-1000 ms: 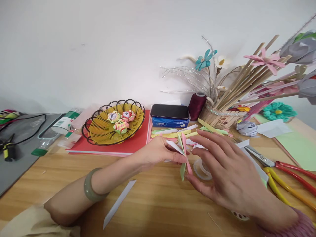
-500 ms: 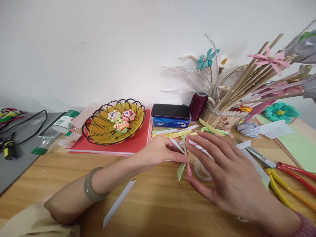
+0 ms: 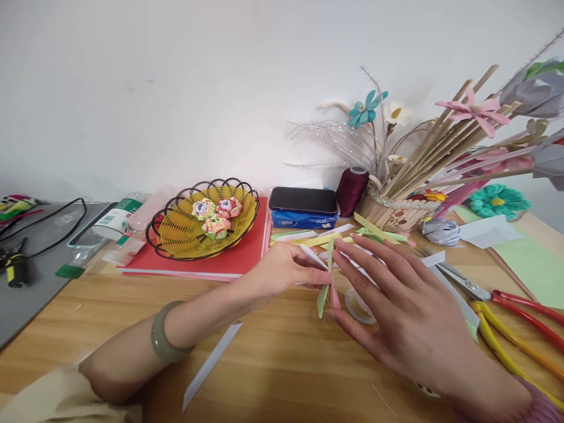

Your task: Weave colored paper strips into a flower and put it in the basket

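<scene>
My left hand [image 3: 282, 269] is closed in a pinch on folded paper strips [image 3: 324, 300], green, pink and white, which spread out around the fingertips. My right hand [image 3: 403, 299] is open, its fingers stretched and apart, just right of the strips. Its index fingertip is close to the upper green strip; whether they touch I cannot tell. Behind the right fingers lies a clear round ring [image 3: 359, 305], partly hidden, that looks like a tape roll. Loose paper strips [image 3: 304, 239] in yellow, white and green lie beyond both hands.
A yellow basket [image 3: 174, 238] holding three folded paper flowers stands on red paper [image 3: 141, 258]. A phone [image 3: 304, 200] rests on a blue packet. Scissors [image 3: 478, 291] and yellow-handled pliers [image 3: 493, 335] lie right. A stick-sided pot [image 3: 392, 214] carries craft flowers beside purple thread [image 3: 351, 191].
The paper strips have turned slightly between my left fingers, and the pink strip shows more. My right hand has shifted a little to the left. The camera view has moved slightly.
</scene>
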Action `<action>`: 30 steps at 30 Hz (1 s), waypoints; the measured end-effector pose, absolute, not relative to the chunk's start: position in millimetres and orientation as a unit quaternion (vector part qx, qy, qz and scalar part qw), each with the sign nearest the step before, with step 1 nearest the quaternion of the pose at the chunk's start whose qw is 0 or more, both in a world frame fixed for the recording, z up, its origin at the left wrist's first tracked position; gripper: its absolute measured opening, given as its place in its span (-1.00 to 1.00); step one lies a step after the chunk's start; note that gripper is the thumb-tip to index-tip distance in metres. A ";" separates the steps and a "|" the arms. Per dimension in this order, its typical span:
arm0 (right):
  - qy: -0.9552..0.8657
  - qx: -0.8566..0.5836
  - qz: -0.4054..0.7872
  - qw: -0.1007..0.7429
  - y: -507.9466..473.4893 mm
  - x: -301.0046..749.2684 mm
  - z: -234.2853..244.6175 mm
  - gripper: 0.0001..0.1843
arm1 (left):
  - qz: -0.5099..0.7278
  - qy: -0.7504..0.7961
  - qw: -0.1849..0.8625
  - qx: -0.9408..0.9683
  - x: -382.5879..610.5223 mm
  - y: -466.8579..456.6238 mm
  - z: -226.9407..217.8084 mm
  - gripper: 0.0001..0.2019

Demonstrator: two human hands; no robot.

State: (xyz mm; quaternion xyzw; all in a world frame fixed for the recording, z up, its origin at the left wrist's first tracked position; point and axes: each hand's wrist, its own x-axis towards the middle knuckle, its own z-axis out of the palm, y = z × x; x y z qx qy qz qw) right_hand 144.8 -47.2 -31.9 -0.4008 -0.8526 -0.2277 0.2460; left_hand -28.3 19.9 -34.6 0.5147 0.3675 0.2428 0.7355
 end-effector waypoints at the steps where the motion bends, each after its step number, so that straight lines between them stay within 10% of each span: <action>1: -0.851 -0.402 -0.231 0.247 -47.3 144.8 -31.7 -0.53 | 0.247 0.369 0.735 0.514 -28.3 19.8 -34.7 -0.84; 30: -0.861 -0.413 -0.180 0.237 -50.6 144.8 -36.8 -0.84 | 0.227 0.358 0.713 0.558 -25.4 15.7 -41.5 -0.75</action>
